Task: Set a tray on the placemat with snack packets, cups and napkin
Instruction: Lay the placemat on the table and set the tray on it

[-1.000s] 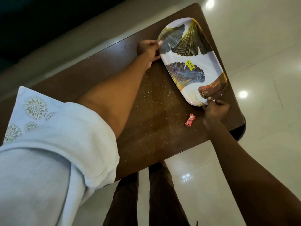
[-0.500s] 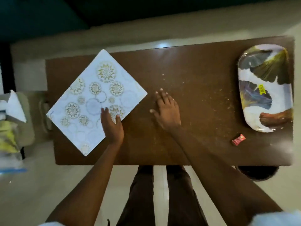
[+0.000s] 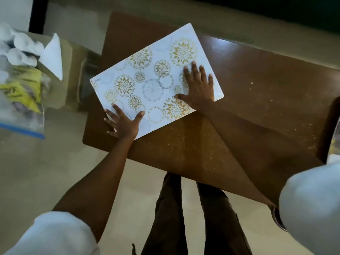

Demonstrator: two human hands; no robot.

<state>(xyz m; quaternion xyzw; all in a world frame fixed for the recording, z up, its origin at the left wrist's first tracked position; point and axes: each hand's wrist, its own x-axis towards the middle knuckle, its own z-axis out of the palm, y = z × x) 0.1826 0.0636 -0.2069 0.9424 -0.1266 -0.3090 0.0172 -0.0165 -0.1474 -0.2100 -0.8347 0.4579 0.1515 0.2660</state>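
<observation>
A white placemat (image 3: 152,78) with gold and grey flower circles lies tilted on the left part of the brown table (image 3: 257,100). My left hand (image 3: 123,122) rests flat on its near left corner, fingers spread. My right hand (image 3: 199,85) presses flat on its right end, fingers spread. Neither hand holds anything. A sliver of the tray (image 3: 335,142) shows at the right frame edge. To the left, off the table, sit yellow snack packets (image 3: 20,89), white cups (image 3: 18,50) and a white napkin (image 3: 52,56).
The snack packets, cups and napkin sit on a beige stand (image 3: 64,70) left of the table, with a clear blue-edged bag (image 3: 27,126) in front. My legs (image 3: 193,218) stand at the table's near edge. Crumbs speckle the table's right half.
The view swung left from the tray to the placemat. My right hand moved from the bare table onto the placemat's right end, and the placemat has turned and shifted under both hands.
</observation>
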